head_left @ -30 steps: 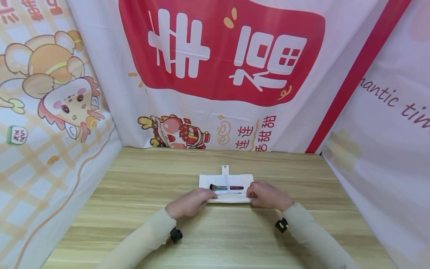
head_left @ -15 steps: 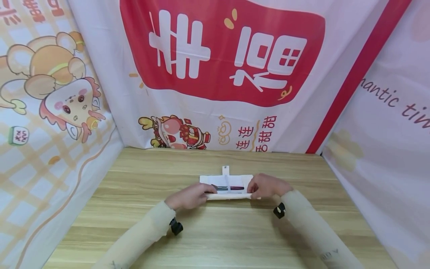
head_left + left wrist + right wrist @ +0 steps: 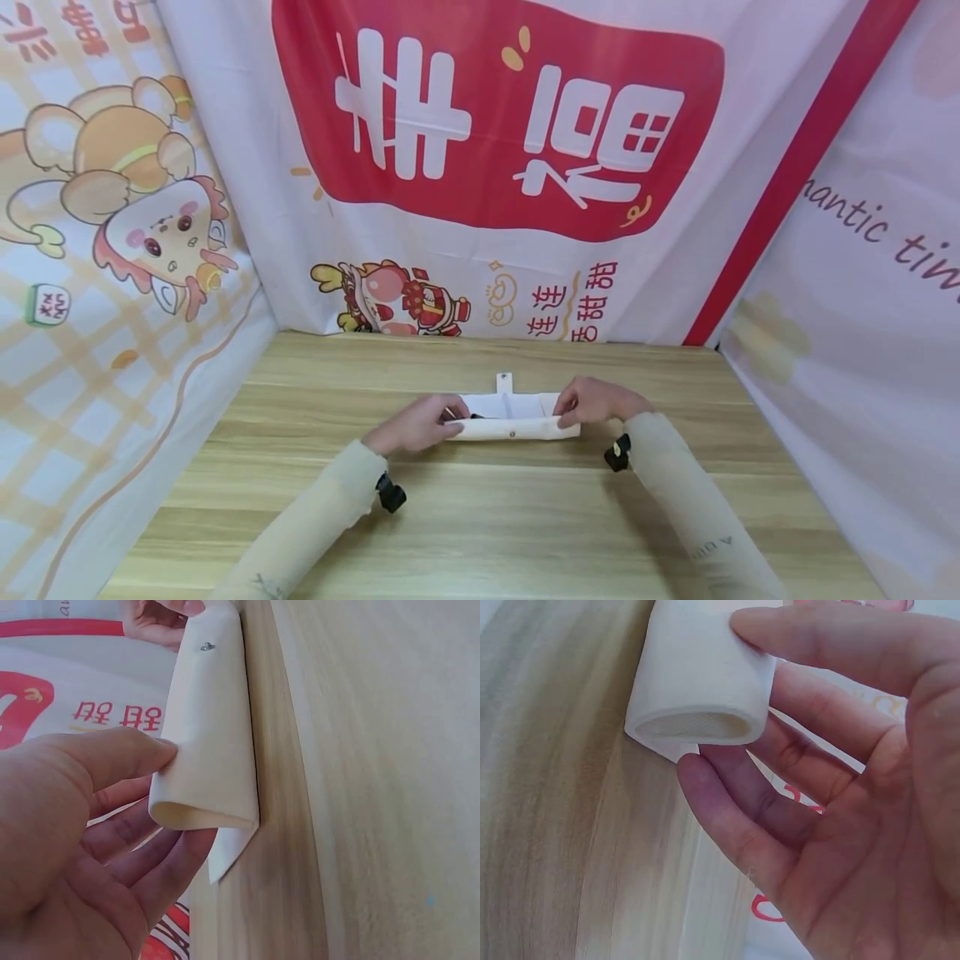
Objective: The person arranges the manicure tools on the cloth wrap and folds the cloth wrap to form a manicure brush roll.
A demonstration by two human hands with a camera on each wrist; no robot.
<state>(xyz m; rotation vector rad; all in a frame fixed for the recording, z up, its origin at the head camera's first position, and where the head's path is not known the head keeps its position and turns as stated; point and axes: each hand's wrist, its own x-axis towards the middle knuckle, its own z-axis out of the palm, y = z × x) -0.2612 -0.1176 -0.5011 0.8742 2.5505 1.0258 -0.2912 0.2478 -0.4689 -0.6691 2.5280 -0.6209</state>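
A white cloth brush roll [image 3: 517, 429] lies on the wooden table, its near side folded over into a flat tube. My left hand [image 3: 415, 427] pinches the left end, thumb on top and fingers underneath. At the opposite end my right hand [image 3: 600, 402] grips the fold the same way. The left wrist view shows a metal snap [image 3: 208, 646] on the folded side. In the right wrist view the roll's end [image 3: 697, 682] is an open loop between thumb and fingers. A strap tab [image 3: 504, 382] points away at the back. Only a dark bit of the makeup brush shows near my left fingers.
The wooden table [image 3: 480, 525] stretches around the roll. Printed cloth hangs behind it [image 3: 495, 108] and along both sides. A black wrist device [image 3: 391, 493] sits on the left cuff, and another [image 3: 618, 452] on the right.
Both hands have turned the near edge of the brush roll up and away, over the makeup brush, which was plainly visible before. The snap on the outside has come into view.
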